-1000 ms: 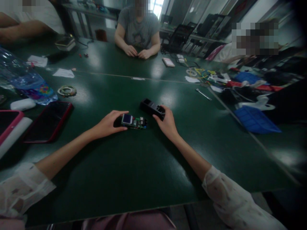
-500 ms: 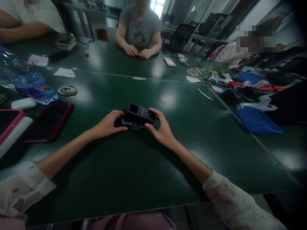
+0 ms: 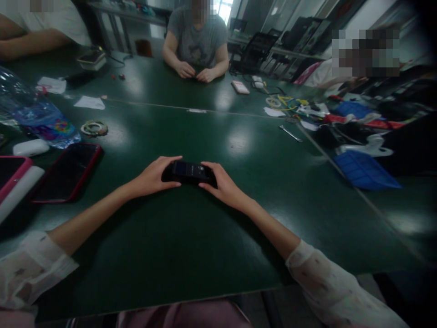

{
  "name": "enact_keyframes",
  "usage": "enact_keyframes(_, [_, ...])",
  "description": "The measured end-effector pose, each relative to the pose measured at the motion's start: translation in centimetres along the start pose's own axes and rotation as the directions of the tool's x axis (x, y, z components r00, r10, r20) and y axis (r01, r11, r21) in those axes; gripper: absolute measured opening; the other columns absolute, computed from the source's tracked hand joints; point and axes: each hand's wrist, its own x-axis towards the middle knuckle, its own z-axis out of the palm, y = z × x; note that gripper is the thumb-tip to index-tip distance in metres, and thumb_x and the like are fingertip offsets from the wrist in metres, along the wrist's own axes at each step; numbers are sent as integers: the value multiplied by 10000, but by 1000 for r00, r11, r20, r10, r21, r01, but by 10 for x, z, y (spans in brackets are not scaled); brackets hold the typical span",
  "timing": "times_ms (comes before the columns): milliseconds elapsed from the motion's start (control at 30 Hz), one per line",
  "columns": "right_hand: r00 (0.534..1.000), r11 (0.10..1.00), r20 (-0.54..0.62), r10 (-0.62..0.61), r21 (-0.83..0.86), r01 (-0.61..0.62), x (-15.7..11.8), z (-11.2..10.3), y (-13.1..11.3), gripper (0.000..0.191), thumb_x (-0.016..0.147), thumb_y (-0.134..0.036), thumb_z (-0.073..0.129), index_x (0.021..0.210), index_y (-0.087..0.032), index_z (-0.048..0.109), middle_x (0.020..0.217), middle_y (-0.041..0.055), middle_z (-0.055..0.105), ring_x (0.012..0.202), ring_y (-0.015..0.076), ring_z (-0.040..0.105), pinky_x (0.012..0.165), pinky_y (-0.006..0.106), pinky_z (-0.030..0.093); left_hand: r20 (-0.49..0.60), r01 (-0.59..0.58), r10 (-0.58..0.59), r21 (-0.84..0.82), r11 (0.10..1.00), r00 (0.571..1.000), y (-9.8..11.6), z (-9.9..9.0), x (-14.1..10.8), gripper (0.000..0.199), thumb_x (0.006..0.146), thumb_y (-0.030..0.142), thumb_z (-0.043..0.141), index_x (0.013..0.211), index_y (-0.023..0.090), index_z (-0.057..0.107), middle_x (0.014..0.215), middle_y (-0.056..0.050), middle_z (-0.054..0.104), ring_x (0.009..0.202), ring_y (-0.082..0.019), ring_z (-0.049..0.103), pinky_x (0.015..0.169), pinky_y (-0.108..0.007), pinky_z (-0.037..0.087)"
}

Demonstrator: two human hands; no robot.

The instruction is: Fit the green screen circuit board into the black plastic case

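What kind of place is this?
Probably an electronics workshop or lab: a big shared table, loose wires and a wrench on it, and a small black device being handled.

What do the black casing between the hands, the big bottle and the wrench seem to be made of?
Black casing: probably matte plastic, judging by its dark, low-shine surface. Bottle: most likely clear, glossy plastic; it's see-through with bright highlights. Wrench: apparently metal, given its silvery sheen.
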Motion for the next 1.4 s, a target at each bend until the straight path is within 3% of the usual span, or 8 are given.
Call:
enact_keyframes(467, [1000,999,-10,-23,38,24,1,1,4,653,845,-333,698,1402,-267,364,1321,113,539,1241,298,517,1044,551,451,-4,-15,15,-24,1000,1000,3,-2,0,737,816,536,691,1448,292,401,1390,-95,503,1243,-309,491,1025,-503,428])
enact_keyframes(1133, [998,996,-70,7,88,-1,-1,6,8,587,844,-297,697,1348,-260,398,1301,112,545,1226,284,541,1047,547,454,-7,-18,18,-19,1000,1000,4,-2,1,694,839,527,671,1426,255,420,1395,-106,503,1257,-304,485,1045,-504,416])
enact_keyframes(1400, [997,994,-69,17,108,-9,-1,4,6,584,851,-295,693,1347,-267,387,1304,104,541,1221,271,545,1050,521,459,-16,-17,17,-50,999,1000,0,-1,1,760,780,533,729,1414,235,436,1398,-116,498,1259,-309,494,1054,-494,418])
